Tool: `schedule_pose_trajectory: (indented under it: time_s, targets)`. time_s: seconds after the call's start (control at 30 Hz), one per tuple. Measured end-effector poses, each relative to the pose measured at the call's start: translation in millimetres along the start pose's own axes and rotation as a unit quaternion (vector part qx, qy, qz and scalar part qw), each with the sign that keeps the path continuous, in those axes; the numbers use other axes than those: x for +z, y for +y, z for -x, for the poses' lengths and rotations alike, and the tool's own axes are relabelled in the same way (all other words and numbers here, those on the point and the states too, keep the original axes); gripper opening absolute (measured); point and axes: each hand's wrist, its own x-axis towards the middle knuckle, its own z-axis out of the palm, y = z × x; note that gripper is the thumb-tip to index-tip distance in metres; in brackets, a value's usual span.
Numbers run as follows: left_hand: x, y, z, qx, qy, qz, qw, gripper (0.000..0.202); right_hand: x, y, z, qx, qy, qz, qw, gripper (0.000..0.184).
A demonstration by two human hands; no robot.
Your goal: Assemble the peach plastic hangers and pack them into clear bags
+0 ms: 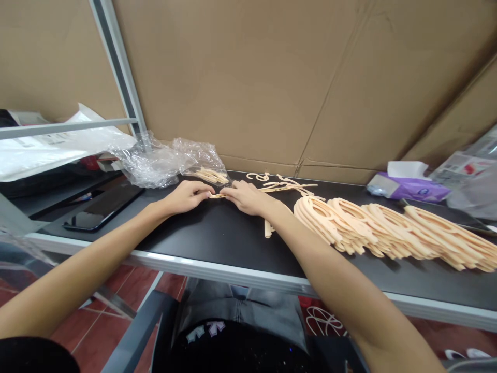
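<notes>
My left hand [187, 197] and my right hand [246, 198] meet at the back of the black table [217, 235]. Together they pinch a small flat wooden piece [217, 196], one hand on each end. Both hands are closed on it. Just behind it lies a clear plastic bag [205, 165] with more thin wooden pieces inside. To the right of my right hand, loose wooden strips [281, 185] lie scattered, and a short wooden stick [267, 228] lies under my right wrist.
A long overlapping row of wooden hanger-shaped parts [388, 228] stretches to the right edge. A dark phone [101, 207] lies at the left. Crumpled plastic [149, 163], a purple tissue pack [407, 187] and a cardboard wall [272, 77] stand behind.
</notes>
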Motion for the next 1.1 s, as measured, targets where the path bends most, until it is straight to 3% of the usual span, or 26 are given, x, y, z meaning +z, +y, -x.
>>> schedule_pose_trajectory:
  time_s: [0.3,0.53,1.1]
  targets:
    - [1.8,1.6,-2.1,0.025,-0.014,-0.042,0.999,0.034,2.3,-1.0,-1.2,-0.018,0.018,0.034,0.999,0.041]
    - [-4.2,6.6,-3.2,0.032,-0.068,-0.047,0.996,0.031,0.8,0.0,-0.6,-0.033,0.034,0.057,0.997,0.041]
    - [-4.7,2.4,-4.0,0.057,-0.084,-0.03,0.994,0.034,-1.9,-7.7,-0.2,-0.042,0.029,0.037,0.998,0.039]
